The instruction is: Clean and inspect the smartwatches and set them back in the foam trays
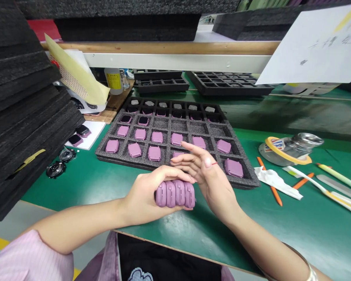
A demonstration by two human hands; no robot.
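My left hand is wrapped round a row of several purple watch cases, pressed side by side just above the table's front part. Beside them, my right hand has its fingers stretched out and apart, with nothing seen in them. Its fingertips overlap the view of the black foam tray behind. Purple watch cases lie in the tray's two nearer rows. Dark-faced watches and small clear pieces sit in the farther rows. My right hand hides some compartments.
Black foam trays are stacked high at the left, near loose watch parts. On the right are a glass jar, a white cloth, orange sticks and a toothbrush. A shelf crosses above.
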